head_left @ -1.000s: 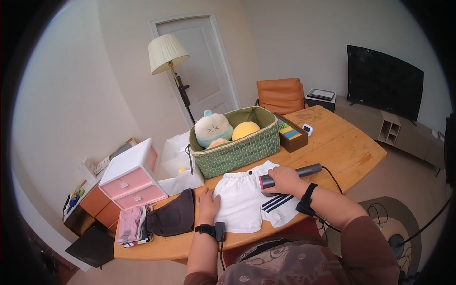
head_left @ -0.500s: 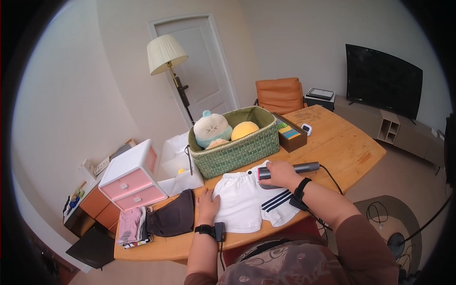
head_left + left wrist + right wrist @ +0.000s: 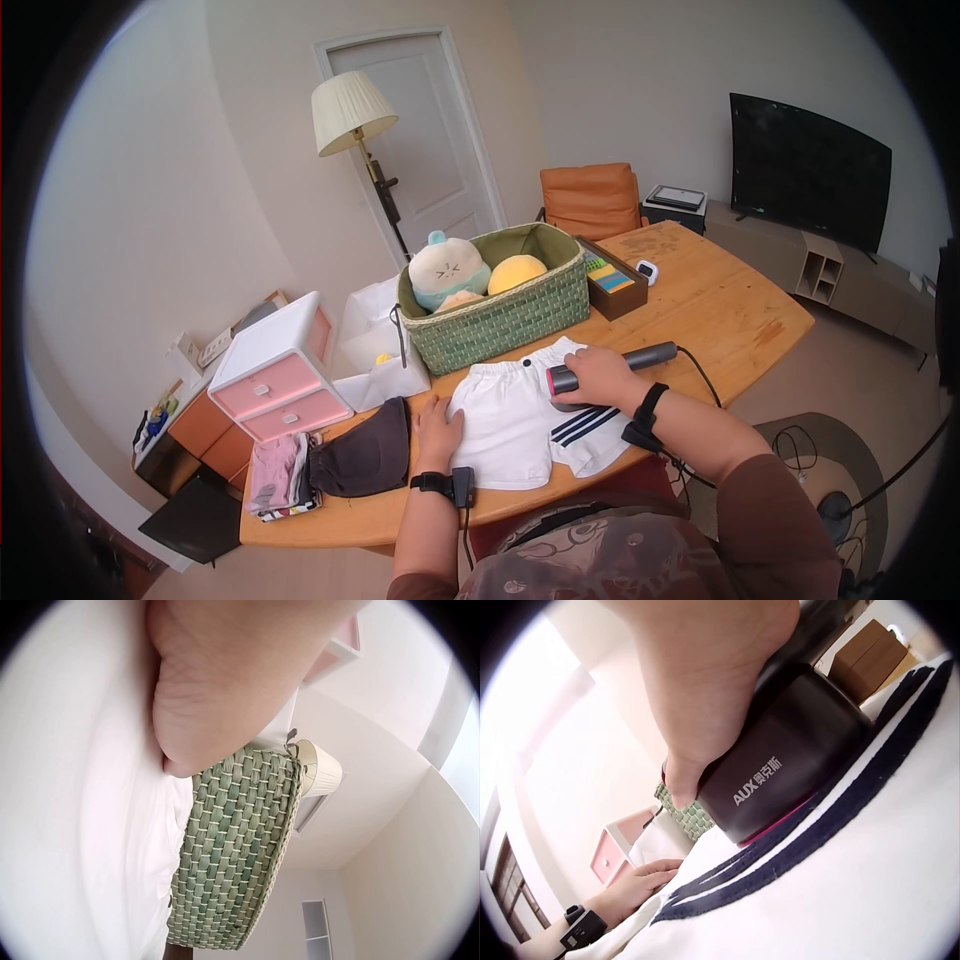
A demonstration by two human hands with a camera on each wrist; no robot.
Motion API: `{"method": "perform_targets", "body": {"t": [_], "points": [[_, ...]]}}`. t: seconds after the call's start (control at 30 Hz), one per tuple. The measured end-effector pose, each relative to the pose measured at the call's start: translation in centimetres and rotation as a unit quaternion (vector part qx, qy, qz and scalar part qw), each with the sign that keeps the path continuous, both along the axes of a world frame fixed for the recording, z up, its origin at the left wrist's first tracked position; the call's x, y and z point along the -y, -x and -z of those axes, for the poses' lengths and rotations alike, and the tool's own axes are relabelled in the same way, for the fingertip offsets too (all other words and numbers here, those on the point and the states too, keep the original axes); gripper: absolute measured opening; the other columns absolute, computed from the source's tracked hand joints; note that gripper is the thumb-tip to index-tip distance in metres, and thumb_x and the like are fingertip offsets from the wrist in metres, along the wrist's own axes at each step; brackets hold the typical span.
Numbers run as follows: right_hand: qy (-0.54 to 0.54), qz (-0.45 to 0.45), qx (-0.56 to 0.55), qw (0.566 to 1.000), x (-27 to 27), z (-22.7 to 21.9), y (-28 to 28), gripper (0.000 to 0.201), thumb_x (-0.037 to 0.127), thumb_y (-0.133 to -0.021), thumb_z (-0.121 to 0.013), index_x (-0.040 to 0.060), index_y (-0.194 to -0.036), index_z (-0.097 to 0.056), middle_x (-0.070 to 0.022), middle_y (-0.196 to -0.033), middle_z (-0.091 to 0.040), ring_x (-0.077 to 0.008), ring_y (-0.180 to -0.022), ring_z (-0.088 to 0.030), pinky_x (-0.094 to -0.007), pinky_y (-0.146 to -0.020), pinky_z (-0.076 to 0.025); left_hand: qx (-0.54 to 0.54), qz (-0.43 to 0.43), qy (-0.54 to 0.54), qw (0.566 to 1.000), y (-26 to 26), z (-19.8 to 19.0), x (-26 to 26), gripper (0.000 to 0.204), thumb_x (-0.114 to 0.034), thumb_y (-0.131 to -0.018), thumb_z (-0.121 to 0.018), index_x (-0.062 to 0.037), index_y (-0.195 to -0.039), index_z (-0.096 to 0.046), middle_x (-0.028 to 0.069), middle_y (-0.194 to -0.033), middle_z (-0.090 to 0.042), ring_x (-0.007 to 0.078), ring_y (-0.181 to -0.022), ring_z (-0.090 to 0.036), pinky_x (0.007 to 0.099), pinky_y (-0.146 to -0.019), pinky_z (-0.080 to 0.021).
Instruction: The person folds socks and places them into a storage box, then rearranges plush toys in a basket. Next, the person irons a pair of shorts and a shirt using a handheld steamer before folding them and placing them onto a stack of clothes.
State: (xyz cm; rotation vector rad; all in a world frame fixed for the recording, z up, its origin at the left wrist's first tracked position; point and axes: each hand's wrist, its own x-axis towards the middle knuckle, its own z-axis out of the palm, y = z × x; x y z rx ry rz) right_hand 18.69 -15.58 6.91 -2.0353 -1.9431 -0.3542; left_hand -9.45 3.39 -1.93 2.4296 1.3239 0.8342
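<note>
White shorts (image 3: pixel 500 425) with dark blue stripes lie flat on the wooden table. My right hand (image 3: pixel 598 378) is curled round a dark handheld appliance (image 3: pixel 650 357) with a pink edge, which rests on the shorts beside the stripes. In the right wrist view the appliance (image 3: pixel 780 761) shows the lettering AUX, its lower edge against the striped cloth (image 3: pixel 832 825). On the left edge of the shorts my left hand (image 3: pixel 437 432) rests with its fingers extended. The left wrist view shows part of that hand (image 3: pixel 217 682) against the white fabric (image 3: pixel 90 825).
Behind the shorts stands a green woven basket (image 3: pixel 500 330) holding plush toys. A brown box (image 3: pixel 618 295) is at its right. To the left are pink-and-white drawers (image 3: pixel 285 385), a white bin (image 3: pixel 395 378), a dark folded cloth (image 3: pixel 362 455) and folded clothes (image 3: pixel 280 475). A cord (image 3: pixel 703 375) trails right.
Half a second ago my right hand and the appliance were slightly farther up and left; they have come back down toward the stripes. My left hand has stayed in place.
</note>
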Motion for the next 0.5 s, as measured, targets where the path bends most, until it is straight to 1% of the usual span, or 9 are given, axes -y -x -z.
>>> {"method": "perform_targets", "body": {"t": [0.23,0.33,0.43,0.5], "points": [[-0.013,0.005,-0.026,1.000,-1.0,0.3,-0.5,0.066,0.065,-0.075,-0.068,0.0028,-0.094,-0.065,-0.0164,-0.087,-0.066,-0.0338,-0.087,-0.066,-0.0424,-0.076,-0.053,0.007,0.002,-0.003,1.000,0.1,0.0,0.1,0.049,-0.034,-0.087,-0.063,-0.0077,-0.128,-0.061,0.0203,-0.141,-0.050,0.0314,-0.136,-0.041,0.0517,-0.115,-0.019],[-0.019,0.020,-0.026,0.999,-1.7,0.3,-0.8,0.065,0.065,-0.075,-0.068,0.0028,-0.094,-0.065,-0.0164,-0.087,-0.066,-0.0339,-0.086,-0.066,-0.0426,-0.076,-0.053,0.005,0.001,-0.010,1.000,0.0,0.1,0.0,0.048,-0.034,-0.086,-0.063,-0.0080,-0.127,-0.061,0.0204,-0.141,-0.051,0.0316,-0.136,-0.042,0.0519,-0.115,-0.020],[-0.004,0.045,-0.017,0.999,-2.2,0.3,-0.8,0.066,0.065,-0.076,-0.068,0.0021,-0.098,-0.065,-0.0161,-0.089,-0.067,-0.0324,-0.089,-0.067,-0.0413,-0.077,-0.054,0.007,0.000,-0.012,1.000,0.1,0.1,0.0,0.048,-0.034,-0.086,-0.063,-0.0083,-0.126,-0.061,0.0204,-0.140,-0.051,0.0317,-0.136,-0.042,0.0524,-0.114,-0.021],[-0.021,0.042,-0.017,0.999,-2.3,0.4,-0.8,0.064,0.064,-0.075,-0.068,0.0031,-0.093,-0.065,-0.0167,-0.086,-0.066,-0.0341,-0.085,-0.066,-0.0427,-0.075,-0.053,0.011,0.004,-0.015,1.000,0.1,0.2,-0.1,0.048,-0.034,-0.086,-0.064,-0.0082,-0.126,-0.062,0.0204,-0.140,-0.051,0.0319,-0.135,-0.043,0.0529,-0.114,-0.021]]}}
